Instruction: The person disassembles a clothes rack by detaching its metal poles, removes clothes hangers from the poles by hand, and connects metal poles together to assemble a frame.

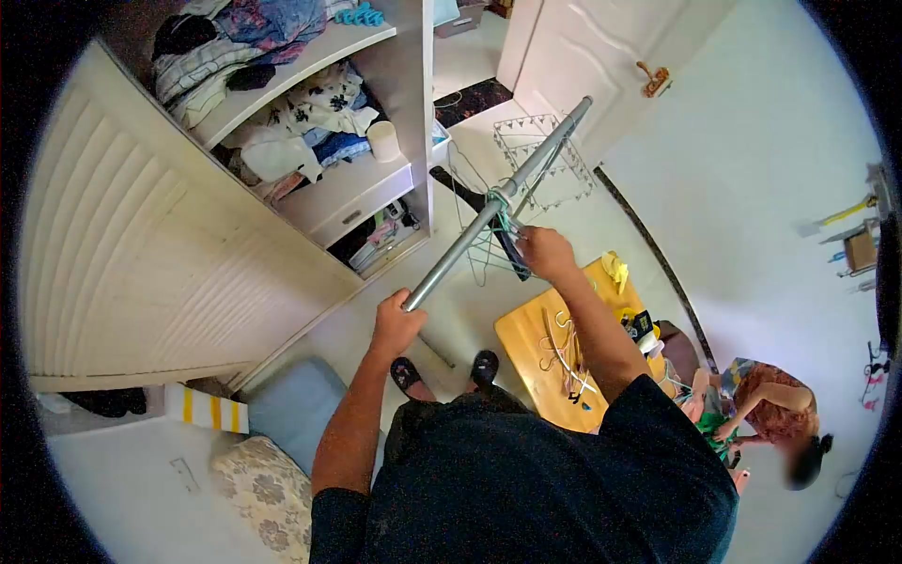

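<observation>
A long grey metal pole [456,252] slants from lower left to upper right in front of me. My left hand [398,324] is closed round its lower end. Farther up, my right hand [545,252] is closed beside the pole, near a green cord [501,202] wound around it; the fingers hide part of what they grip, which looks like a thinner metal rod. Wire hangers hang about the cord. Behind the pole's upper end is a wire rack with clips [554,169]. A dark strip-like item lies beyond the cord.
Open shelves [291,103] with clothes stand at the upper left, above a louvred door [141,244]. A wooden table [526,343] with hangers is at my right. Another person [770,404] bends down at the far right. A blue-grey cushion [301,404] lies lower left.
</observation>
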Action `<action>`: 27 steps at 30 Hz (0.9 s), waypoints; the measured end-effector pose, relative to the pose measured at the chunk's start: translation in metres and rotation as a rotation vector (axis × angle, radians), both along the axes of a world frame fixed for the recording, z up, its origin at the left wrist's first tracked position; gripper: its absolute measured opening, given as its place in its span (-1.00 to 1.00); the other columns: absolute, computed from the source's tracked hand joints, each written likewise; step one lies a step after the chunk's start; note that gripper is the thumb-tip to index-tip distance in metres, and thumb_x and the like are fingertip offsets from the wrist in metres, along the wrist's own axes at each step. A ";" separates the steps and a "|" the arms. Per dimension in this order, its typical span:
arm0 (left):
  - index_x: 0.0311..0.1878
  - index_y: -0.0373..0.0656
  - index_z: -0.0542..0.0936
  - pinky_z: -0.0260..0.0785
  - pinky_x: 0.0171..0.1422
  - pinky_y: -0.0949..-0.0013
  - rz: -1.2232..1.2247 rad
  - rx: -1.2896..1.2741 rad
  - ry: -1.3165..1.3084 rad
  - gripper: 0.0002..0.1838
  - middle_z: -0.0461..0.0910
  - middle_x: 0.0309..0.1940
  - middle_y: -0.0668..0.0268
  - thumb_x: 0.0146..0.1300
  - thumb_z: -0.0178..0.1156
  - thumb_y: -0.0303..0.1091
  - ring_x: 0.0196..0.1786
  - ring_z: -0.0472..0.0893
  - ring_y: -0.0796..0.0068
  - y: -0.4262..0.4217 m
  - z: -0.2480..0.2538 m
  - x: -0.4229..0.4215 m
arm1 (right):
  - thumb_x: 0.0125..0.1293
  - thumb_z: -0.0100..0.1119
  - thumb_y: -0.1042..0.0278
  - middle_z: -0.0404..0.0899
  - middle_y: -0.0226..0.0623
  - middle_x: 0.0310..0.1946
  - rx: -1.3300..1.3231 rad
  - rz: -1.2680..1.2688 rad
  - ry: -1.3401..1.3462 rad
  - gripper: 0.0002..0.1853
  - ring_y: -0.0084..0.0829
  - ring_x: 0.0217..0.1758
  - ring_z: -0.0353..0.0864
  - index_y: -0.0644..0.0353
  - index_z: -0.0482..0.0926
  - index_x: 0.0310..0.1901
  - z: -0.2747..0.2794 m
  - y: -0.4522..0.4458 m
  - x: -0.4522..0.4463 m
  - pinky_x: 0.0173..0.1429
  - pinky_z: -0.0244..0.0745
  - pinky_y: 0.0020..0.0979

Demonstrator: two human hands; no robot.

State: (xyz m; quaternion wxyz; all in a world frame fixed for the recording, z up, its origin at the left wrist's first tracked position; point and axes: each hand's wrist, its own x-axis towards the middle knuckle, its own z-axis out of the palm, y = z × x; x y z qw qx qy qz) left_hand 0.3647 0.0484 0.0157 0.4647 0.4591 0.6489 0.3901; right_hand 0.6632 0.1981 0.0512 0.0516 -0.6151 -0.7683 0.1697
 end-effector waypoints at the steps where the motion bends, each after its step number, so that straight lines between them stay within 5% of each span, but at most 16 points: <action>1: -0.37 -0.28 0.51 0.28 -0.40 0.33 -0.014 -0.011 0.004 -0.89 0.40 -0.57 0.37 0.07 0.23 -0.48 -0.49 0.38 0.58 0.001 0.000 -0.001 | 0.29 0.23 0.26 0.73 0.03 -0.24 0.046 0.024 -0.077 -0.75 0.08 -0.18 0.74 0.18 0.69 -0.09 0.002 0.001 -0.004 -0.08 0.65 0.00; 10: -0.38 -0.27 0.51 0.28 -0.40 0.33 -0.020 0.029 -0.018 -0.88 0.39 -0.57 0.38 0.08 0.24 -0.46 -0.48 0.38 0.59 0.003 -0.009 -0.002 | 0.20 0.22 0.43 0.72 -0.05 -0.20 0.125 0.118 -0.270 -0.83 -0.03 -0.16 0.78 0.20 0.70 -0.19 0.024 -0.002 -0.011 -0.10 0.70 -0.06; 16: -0.38 -0.25 0.52 0.28 -0.39 0.35 -0.033 0.061 0.029 -0.90 0.39 -0.57 0.41 0.09 0.23 -0.45 -0.47 0.37 0.60 0.003 -0.010 -0.002 | 0.17 0.19 0.46 0.69 -0.06 -0.17 0.431 0.213 -0.241 -0.90 -0.04 -0.13 0.76 0.19 0.68 -0.30 0.027 -0.012 0.001 -0.12 0.68 -0.07; 21: -0.40 -0.25 0.50 0.29 -0.38 0.34 -0.021 0.030 -0.069 -0.88 0.40 -0.57 0.37 0.08 0.24 -0.44 -0.46 0.37 0.59 0.002 -0.012 0.001 | 0.22 0.18 0.41 0.71 -0.14 -0.43 0.315 0.164 -0.214 -0.89 -0.09 -0.37 0.76 0.10 0.64 -0.23 0.015 -0.031 -0.003 -0.32 0.64 -0.04; 27: -0.38 -0.25 0.51 0.32 -0.34 0.30 -0.059 0.022 0.062 -0.87 0.44 -0.56 0.30 0.07 0.26 -0.43 -0.46 0.38 0.53 0.009 0.001 0.004 | 0.19 0.23 0.38 0.73 -0.12 -0.36 0.188 0.374 -0.237 -0.91 -0.09 -0.31 0.78 0.10 0.68 -0.29 0.024 -0.022 -0.050 -0.30 0.65 -0.05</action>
